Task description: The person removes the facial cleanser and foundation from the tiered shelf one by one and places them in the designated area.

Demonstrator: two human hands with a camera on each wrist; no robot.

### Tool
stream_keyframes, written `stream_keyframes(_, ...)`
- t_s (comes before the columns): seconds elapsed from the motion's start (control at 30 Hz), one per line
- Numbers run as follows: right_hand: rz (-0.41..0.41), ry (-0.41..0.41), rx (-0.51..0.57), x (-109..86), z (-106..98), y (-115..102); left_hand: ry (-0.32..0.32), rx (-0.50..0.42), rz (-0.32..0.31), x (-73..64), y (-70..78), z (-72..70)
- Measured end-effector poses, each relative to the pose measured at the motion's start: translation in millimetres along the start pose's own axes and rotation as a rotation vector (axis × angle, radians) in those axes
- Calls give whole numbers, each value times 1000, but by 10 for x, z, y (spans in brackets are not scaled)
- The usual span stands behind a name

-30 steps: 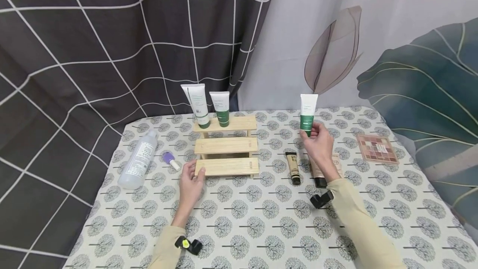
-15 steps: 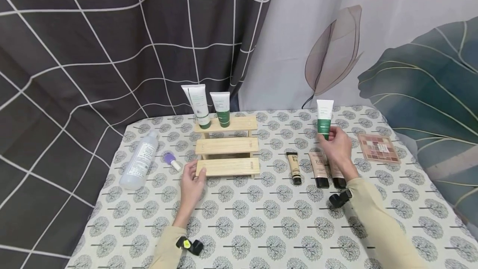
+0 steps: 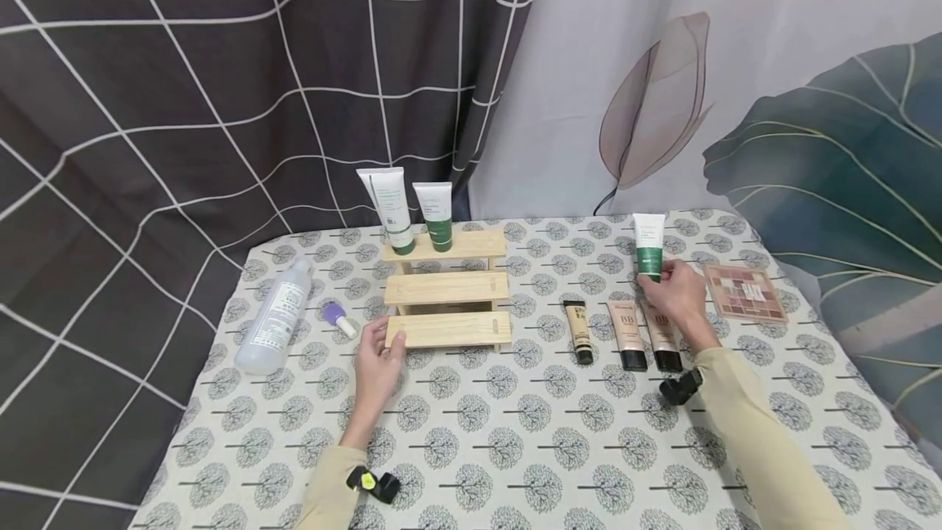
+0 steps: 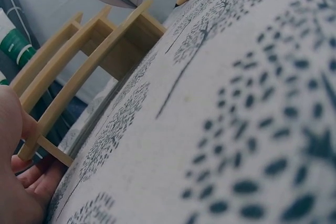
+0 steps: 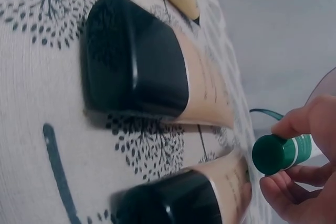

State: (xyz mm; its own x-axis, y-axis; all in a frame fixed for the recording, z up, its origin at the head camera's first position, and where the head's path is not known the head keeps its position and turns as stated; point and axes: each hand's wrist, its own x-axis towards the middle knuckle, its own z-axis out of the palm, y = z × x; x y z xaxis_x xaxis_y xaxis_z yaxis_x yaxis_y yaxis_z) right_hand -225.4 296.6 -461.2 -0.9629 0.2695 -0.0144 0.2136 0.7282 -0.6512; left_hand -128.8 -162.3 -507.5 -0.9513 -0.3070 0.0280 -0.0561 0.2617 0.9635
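In my right hand [image 3: 677, 294] I pinch a small white and green cosmetic tube [image 3: 649, 245] near its green cap end, white end up. The right wrist view shows the green cap [image 5: 270, 155] between thumb and fingers. Just below that hand lie two pinkish BB cream tubes [image 3: 628, 334] with black caps. My left hand [image 3: 377, 358] grips the left end of the lowest step of a three-tier wooden stand [image 3: 447, 289]; the left wrist view shows the thumb over the step's end. A larger white tube [image 3: 390, 207] and a smaller white-green tube [image 3: 436, 215] stand on the top step.
A yellow-beige tube [image 3: 578, 332] with a black cap lies right of the stand. A makeup palette [image 3: 746, 293] lies at the far right. Left of the stand are a purple and white small item [image 3: 339, 318] and a translucent bottle [image 3: 274, 317] on its side. Curtains rise behind the table.
My right hand has moved right and then lower with the small white-green tube, uncovering the two BB cream tubes. The left hand stays on the stand.
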Motion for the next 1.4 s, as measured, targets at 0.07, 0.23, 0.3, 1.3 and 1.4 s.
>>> stream_keyframes(0.07, -11, 11, -14, 4, 12, 25, -2, -3, -3, 1, -5, 2)
stream_keyframes(0.23, -46, 29, -28, 20, 51, 86, -2, -6, -9, 2, -18, 12)
stream_keyframes(0.3, -49, 30, -32, 33, 66, 107, 1, -2, -8, -1, -17, 16)
stream_keyframes(1.3, 13, -22, -71, 95, 71, 97, 14, 18, -3, 0, -1, 18)
stream_keyframes(1.4, 9, -16, -69, 94, 74, 95, 16, 18, -1, 0, 0, 17)
